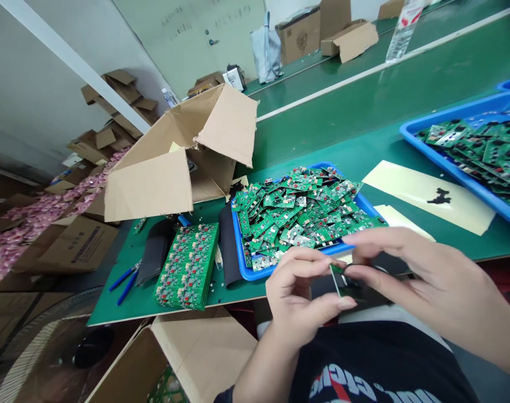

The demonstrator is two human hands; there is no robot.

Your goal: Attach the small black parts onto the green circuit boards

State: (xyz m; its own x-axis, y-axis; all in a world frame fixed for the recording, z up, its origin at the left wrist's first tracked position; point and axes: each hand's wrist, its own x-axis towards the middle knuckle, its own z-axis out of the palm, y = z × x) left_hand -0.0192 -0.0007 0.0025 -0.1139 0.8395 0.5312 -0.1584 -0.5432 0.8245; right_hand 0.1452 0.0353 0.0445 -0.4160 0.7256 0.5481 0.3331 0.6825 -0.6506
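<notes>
My left hand (299, 294) and my right hand (426, 274) meet in front of my chest, both pinching one small green circuit board (341, 278) between thumbs and fingers. Just beyond them a blue tray (238, 252) is heaped with several loose small green boards. To its left lies a stack of uncut green board panels (188, 263) on the green table (364, 95).
Black foam sheets (154, 254) and blue-handled cutters (127, 278) lie at the table's left end. An open cardboard box (183, 157) stands behind. A second blue tray (456, 168) of boards sits right, yellow paper (426, 193) beside it. Another open box (188, 358) is below the table edge.
</notes>
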